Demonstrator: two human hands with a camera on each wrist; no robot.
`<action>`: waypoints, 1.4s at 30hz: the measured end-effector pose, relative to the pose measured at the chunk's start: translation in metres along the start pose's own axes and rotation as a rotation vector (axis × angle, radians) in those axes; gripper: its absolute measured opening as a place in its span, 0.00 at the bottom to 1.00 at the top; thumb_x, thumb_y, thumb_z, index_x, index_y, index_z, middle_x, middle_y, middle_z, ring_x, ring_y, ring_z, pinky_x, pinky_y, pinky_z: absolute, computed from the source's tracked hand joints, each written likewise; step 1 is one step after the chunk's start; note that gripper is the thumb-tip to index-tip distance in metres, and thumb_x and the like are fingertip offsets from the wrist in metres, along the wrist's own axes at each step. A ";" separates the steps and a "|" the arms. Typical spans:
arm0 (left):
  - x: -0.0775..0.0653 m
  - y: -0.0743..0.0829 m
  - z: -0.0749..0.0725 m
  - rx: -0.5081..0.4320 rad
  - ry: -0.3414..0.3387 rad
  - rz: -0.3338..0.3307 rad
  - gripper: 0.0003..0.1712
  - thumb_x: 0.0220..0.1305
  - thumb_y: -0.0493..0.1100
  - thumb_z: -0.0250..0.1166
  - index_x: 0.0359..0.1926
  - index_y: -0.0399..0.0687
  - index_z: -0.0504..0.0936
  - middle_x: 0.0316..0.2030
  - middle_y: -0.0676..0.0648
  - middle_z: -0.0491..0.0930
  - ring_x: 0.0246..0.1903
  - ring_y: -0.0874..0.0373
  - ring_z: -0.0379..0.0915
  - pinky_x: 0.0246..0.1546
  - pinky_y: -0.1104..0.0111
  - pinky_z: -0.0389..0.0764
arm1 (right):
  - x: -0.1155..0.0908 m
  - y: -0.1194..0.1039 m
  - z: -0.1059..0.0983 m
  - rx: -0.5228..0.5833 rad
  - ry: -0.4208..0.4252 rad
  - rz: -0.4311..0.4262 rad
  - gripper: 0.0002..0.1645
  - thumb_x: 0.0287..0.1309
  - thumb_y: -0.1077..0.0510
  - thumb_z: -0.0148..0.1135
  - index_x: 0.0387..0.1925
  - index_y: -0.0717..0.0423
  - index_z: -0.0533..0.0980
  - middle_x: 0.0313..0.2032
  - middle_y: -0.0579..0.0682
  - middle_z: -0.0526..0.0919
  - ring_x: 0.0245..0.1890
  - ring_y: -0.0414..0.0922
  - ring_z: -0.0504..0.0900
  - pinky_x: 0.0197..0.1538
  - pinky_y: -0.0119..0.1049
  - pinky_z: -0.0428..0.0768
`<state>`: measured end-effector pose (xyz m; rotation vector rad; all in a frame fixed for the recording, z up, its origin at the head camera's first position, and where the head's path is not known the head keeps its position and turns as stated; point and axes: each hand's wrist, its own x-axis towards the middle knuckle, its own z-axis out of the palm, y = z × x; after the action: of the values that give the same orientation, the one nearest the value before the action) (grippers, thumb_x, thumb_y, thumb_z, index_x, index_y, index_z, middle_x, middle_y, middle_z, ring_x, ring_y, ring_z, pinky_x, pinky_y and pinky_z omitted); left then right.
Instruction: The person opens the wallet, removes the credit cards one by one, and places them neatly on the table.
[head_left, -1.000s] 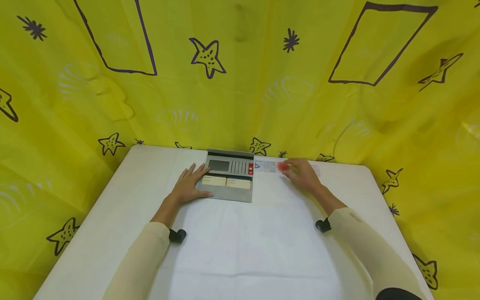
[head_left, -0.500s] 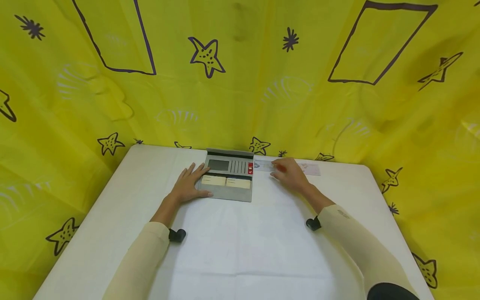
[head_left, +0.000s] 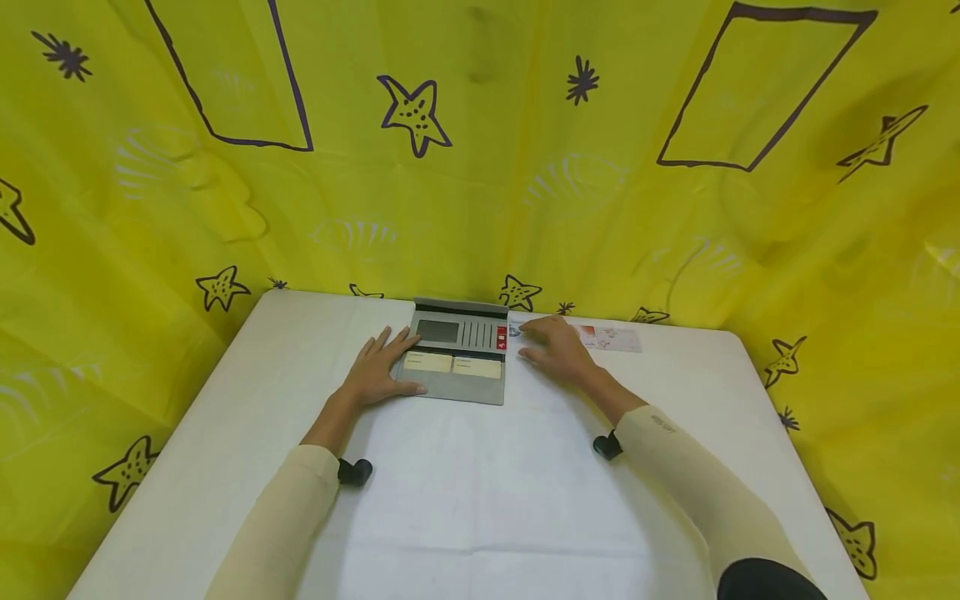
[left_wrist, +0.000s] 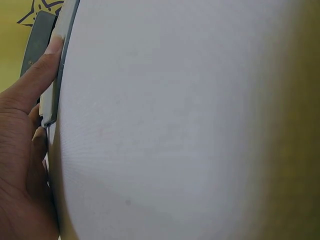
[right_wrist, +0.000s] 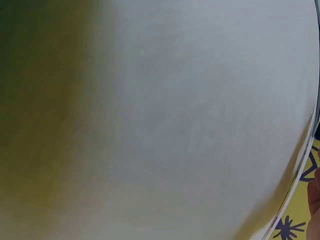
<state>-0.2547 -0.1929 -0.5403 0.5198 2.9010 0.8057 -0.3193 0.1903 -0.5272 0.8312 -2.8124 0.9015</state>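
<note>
An opened grey card wallet (head_left: 453,388) lies near the table's back edge, with two cream cards (head_left: 427,361) tucked in its lower half. Its upper half has a dark window and several slots. My left hand (head_left: 372,372) rests along the wallet's left side with the fingers spread; in the left wrist view its thumb (left_wrist: 37,75) lies against the wallet's edge. Right of the wallet, my right hand (head_left: 558,350) hangs over a pale card (head_left: 514,330), covering most of it. Thumb and fingertips are apart there.
A red-and-white card (head_left: 587,336) and a pale pink card (head_left: 618,339) lie in a row to the right of my right hand. The white table (head_left: 480,483) meets a yellow curtain (head_left: 480,225) behind the wallet and cards.
My right hand has slid left along the row of cards toward the wallet, uncovering the pink card and part of the red-and-white one. My left hand and the wallet have stayed put.
</note>
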 end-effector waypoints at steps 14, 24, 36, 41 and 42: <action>0.001 -0.002 0.000 0.010 -0.008 -0.008 0.60 0.55 0.68 0.75 0.82 0.51 0.62 0.83 0.44 0.49 0.82 0.39 0.31 0.79 0.45 0.32 | 0.011 -0.011 0.010 -0.010 -0.010 -0.047 0.27 0.63 0.56 0.74 0.61 0.62 0.81 0.60 0.57 0.84 0.63 0.57 0.75 0.70 0.53 0.71; 0.001 0.000 -0.001 0.001 -0.010 -0.009 0.60 0.55 0.67 0.75 0.82 0.51 0.61 0.83 0.44 0.49 0.82 0.40 0.31 0.79 0.45 0.31 | 0.018 -0.016 0.015 -0.032 -0.035 -0.016 0.28 0.64 0.54 0.73 0.63 0.58 0.80 0.64 0.55 0.82 0.65 0.55 0.73 0.70 0.52 0.72; -0.001 0.001 0.000 -0.006 -0.005 0.008 0.60 0.56 0.67 0.76 0.82 0.50 0.61 0.83 0.43 0.49 0.82 0.38 0.32 0.79 0.44 0.31 | 0.020 -0.022 0.016 -0.026 -0.073 0.033 0.29 0.64 0.53 0.74 0.64 0.58 0.80 0.59 0.55 0.84 0.62 0.54 0.74 0.67 0.50 0.74; 0.000 0.000 0.000 -0.005 -0.006 0.003 0.60 0.55 0.67 0.76 0.82 0.50 0.62 0.83 0.43 0.49 0.82 0.38 0.32 0.79 0.44 0.32 | 0.020 -0.021 0.017 -0.039 -0.064 0.016 0.28 0.64 0.54 0.74 0.63 0.58 0.81 0.58 0.55 0.84 0.61 0.54 0.74 0.66 0.50 0.75; 0.000 0.000 0.000 -0.005 -0.006 0.003 0.60 0.55 0.67 0.76 0.82 0.50 0.62 0.83 0.43 0.49 0.82 0.38 0.32 0.79 0.44 0.32 | 0.019 -0.021 0.017 -0.039 -0.062 0.015 0.28 0.64 0.54 0.74 0.63 0.58 0.81 0.58 0.55 0.84 0.61 0.54 0.74 0.66 0.50 0.75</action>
<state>-0.2544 -0.1928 -0.5399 0.5251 2.8926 0.8103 -0.3233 0.1573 -0.5256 0.8488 -2.8828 0.8341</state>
